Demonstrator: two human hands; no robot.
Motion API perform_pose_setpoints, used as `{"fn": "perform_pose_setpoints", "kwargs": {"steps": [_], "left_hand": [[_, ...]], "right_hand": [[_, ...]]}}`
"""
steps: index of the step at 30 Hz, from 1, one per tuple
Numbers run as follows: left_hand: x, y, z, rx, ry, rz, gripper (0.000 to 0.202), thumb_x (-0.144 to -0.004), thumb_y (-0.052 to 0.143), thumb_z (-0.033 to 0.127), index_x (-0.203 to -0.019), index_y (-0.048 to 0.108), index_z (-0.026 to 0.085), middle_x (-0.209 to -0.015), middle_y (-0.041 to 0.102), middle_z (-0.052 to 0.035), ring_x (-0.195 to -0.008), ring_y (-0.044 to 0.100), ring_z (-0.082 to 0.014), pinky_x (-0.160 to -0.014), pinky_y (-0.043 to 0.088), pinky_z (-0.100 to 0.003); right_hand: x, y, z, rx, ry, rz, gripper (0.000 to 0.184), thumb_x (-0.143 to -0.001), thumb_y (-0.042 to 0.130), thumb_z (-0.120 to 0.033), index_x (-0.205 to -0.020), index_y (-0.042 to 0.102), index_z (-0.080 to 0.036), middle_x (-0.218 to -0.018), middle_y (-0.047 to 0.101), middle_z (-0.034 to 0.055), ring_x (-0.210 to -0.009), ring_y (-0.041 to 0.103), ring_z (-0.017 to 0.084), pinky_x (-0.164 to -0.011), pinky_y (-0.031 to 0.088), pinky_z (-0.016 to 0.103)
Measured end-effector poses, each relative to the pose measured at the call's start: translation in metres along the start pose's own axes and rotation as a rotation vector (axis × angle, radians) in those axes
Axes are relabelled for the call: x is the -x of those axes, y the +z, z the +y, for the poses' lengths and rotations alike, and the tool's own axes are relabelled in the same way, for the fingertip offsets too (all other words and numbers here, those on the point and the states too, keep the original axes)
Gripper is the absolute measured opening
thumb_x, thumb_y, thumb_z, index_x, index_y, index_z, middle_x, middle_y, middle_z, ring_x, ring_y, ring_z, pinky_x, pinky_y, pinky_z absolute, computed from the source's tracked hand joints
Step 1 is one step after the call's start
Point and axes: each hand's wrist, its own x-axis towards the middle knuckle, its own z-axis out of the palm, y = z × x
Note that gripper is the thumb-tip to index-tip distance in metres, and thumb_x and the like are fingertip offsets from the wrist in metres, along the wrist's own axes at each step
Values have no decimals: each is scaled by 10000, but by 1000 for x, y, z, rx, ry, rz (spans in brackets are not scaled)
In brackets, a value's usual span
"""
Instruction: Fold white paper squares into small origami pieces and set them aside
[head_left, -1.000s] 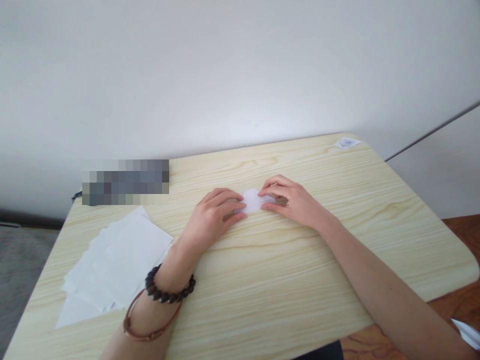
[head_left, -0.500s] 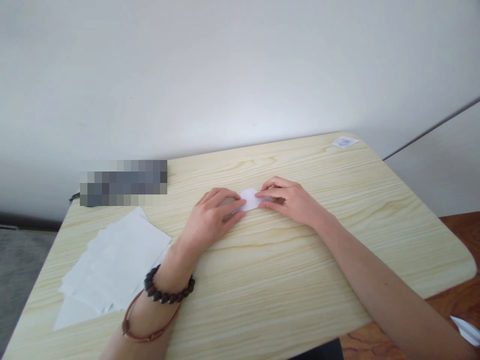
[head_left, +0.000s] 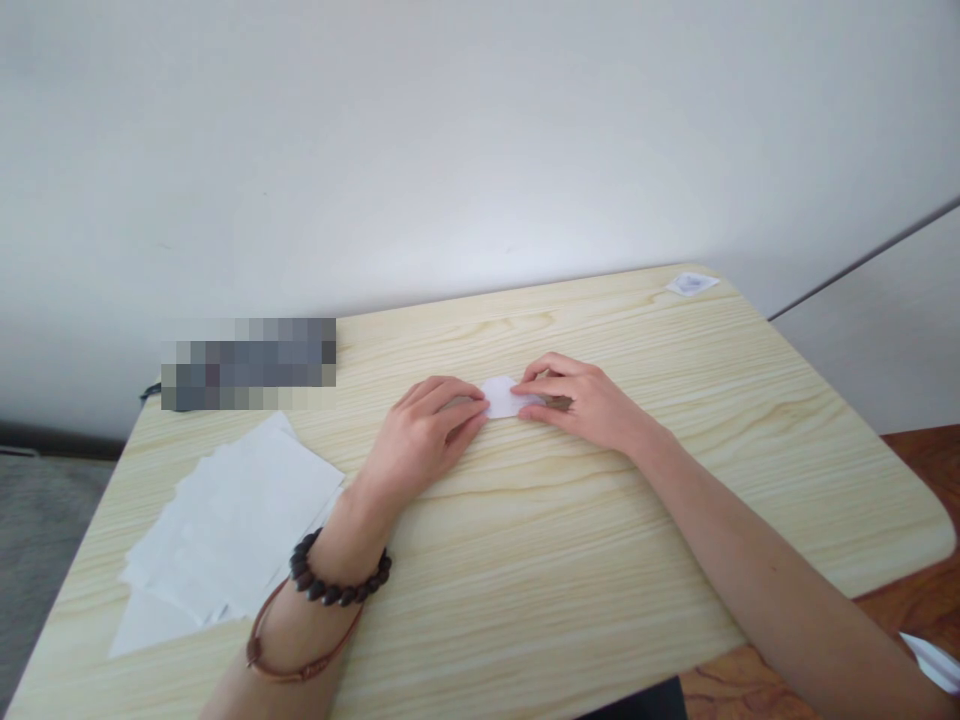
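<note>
A small folded piece of white paper (head_left: 501,397) lies on the wood-grain table between my two hands. My left hand (head_left: 426,432) pinches its left end, thumb and fingers pressed together there. At the paper's right end, my right hand (head_left: 581,400) holds it with fingertips on top and the thumb at the near edge. The fingers cover both ends of the paper, so its full outline is hidden. A beaded bracelet and a brown cord are around my left wrist.
Several white paper sheets (head_left: 232,520) lie fanned out at the left of the table (head_left: 525,570). Behind them is a blurred-out dark object (head_left: 251,365). A small white diamond-shaped item (head_left: 691,284) rests at the far right corner. A white wall (head_left: 480,150) borders the back edge.
My left thumb has closed in toward the fingers at the paper's left end. My right hand has stayed nearly still on the other end.
</note>
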Motion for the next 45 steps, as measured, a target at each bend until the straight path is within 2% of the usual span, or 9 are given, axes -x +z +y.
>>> {"fn": "perform_pose_setpoints", "kwargs": {"steps": [7, 19, 24, 28, 32, 38, 45], "left_hand": [[-1, 0, 1, -21, -47, 0, 158, -927, 525, 196, -954, 676, 158, -967, 710, -85, -939, 640, -197, -842, 543, -357], [0, 1, 0, -35, -49, 27, 140, -918, 532, 177, -927, 671, 157, -944, 724, -73, -911, 662, -191, -806, 559, -331], [1, 2, -1, 11, -65, 72, 128, -901, 573, 194, -911, 698, 170, -928, 743, -67, -890, 677, -193, -799, 568, -337], [2, 3, -4, 80, -56, 93, 131, -880, 608, 202, -962, 705, 168, -955, 740, -82, -912, 672, -199, -816, 573, -345], [2, 2, -7, 112, -42, 56, 190, -882, 610, 218, -1043, 702, 179, -1001, 739, -90, -964, 656, -214, -840, 570, -376], [2, -1, -9, 148, -14, -1, 231, -891, 598, 201, -1102, 689, 177, -1044, 734, -91, -1009, 630, -219, -853, 565, -387], [0, -2, -6, 143, -6, -9, 183, -904, 573, 187, -1005, 724, 200, -1054, 734, -77, -991, 627, -214, -845, 566, -385]], "right_hand": [[-1, -1, -4, 5, -36, 42, 214, -930, 545, -279, -993, 739, -214, -1014, 664, 60, -833, 636, 150, -745, 526, 289], [1, -1, -2, -3, -47, 41, 206, -886, 620, -305, -1034, 725, -208, -1059, 665, 63, -861, 654, 159, -736, 538, 282], [-1, 2, -2, 26, -98, 54, 161, -893, 611, -276, -997, 727, -234, -1075, 677, 53, -932, 651, 168, -840, 529, 317], [-3, 3, 1, 56, -114, 75, 181, -925, 551, -221, -930, 732, -220, -1034, 699, 52, -928, 651, 170, -857, 524, 332], [-3, 0, 4, 75, -100, 82, 197, -935, 529, -229, -938, 727, -223, -1024, 707, 57, -950, 644, 192, -877, 522, 366], [-2, -2, 6, 82, -78, 86, 187, -935, 532, -228, -938, 718, -218, -1037, 701, 53, -965, 642, 184, -895, 513, 347], [-3, -3, 4, 45, -61, 85, 195, -938, 520, -235, -952, 713, -216, -1038, 697, 58, -954, 650, 189, -883, 520, 346]]}}
